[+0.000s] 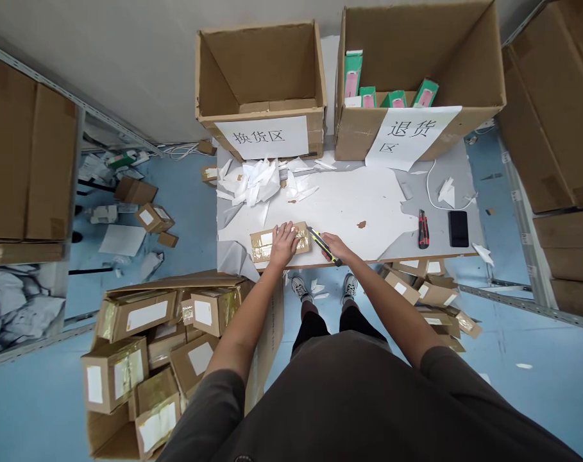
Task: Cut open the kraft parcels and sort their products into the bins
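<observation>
A small cardboard box (261, 248) with shiny tape and a white label lies near the front edge of the worktable. My left hand (284, 242) is closed over its top, fingers reaching toward the far side. In my right hand (337, 246) is a yellow-and-black utility knife (324, 246), its tip at the box's right end. Whether the blade touches the tape, I cannot tell. To the right on the table are a red-and-black utility knife (422, 229) and a black phone (458, 229).
At the table's back stand two large open cartons, a left carton (272, 138) and a right carton (353, 136) with green-and-pink boxes inside. Torn white paper (257, 183) lies before them. A big carton (106, 443) of taped parcels is at my left; more parcels (435, 292) are at right.
</observation>
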`<state>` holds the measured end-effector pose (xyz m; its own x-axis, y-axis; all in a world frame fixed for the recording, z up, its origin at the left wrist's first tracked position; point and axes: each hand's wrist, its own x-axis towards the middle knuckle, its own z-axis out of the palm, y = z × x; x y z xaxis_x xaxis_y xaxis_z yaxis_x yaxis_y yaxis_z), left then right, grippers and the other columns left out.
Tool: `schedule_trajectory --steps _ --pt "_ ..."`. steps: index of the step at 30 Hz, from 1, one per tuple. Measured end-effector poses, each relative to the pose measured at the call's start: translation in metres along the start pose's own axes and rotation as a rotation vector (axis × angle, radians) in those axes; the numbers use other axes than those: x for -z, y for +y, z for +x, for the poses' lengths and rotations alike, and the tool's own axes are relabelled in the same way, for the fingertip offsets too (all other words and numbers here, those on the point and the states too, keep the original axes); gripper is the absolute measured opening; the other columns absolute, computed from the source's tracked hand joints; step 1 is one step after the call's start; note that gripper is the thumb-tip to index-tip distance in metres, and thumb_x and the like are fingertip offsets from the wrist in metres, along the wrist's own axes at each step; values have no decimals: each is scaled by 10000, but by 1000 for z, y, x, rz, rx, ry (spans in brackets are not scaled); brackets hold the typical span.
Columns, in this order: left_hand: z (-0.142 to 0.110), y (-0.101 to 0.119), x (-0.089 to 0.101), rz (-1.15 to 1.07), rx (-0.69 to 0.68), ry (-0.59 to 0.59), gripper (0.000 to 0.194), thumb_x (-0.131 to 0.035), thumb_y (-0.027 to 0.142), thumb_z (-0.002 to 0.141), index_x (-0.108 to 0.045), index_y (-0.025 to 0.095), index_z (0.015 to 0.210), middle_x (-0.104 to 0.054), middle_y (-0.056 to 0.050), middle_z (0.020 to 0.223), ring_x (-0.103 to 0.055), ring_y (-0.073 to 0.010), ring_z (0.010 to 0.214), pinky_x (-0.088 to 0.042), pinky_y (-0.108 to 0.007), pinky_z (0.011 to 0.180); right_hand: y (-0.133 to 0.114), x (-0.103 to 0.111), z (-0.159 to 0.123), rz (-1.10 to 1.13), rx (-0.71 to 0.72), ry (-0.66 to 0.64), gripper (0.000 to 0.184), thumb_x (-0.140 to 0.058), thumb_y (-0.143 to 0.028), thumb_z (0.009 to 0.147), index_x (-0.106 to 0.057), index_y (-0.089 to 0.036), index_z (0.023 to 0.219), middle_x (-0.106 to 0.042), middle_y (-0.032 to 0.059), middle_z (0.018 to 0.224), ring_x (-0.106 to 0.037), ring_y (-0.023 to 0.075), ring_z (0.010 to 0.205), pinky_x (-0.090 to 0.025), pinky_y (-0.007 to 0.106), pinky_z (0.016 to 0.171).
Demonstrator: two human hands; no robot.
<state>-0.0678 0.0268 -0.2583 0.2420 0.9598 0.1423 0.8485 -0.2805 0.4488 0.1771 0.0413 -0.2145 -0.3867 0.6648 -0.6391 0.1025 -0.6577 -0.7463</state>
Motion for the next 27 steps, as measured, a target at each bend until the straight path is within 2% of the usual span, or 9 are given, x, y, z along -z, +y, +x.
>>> schedule_trajectory --steps 8,17,27 --pt "-1 3 3 -22 -13 15 385 -488 408 1072 -658 207 1353 -595 -179 1549 -462 -350 1525 -249 -700 1281 0 5 2 -24 3 -38 400 -465 -603 1082 -499 -243 911 -592 -42 499 -513 138 345 -419 215 361" --pt "-1 6 4 -26 -4 22 396 -453 405 1083 -664 201 1349 -610 -174 1535 -474 -343 1513 -278 -671 1276 -1 5 -2 -25 6 -25 393 -461 -602 1082 -492 -243 922 -581 -51 492 -495 132 340 -410 207 363" --pt "-1 7 3 -66 25 0 423 -451 415 1073 -645 224 1396 -588 -170 1560 -451 -346 1532 -226 -688 1296 -7 4 -4 -18 -7 -2 404 -492 -625 1067 -483 -245 931 -584 -52 505 -503 127 351 -410 202 364"
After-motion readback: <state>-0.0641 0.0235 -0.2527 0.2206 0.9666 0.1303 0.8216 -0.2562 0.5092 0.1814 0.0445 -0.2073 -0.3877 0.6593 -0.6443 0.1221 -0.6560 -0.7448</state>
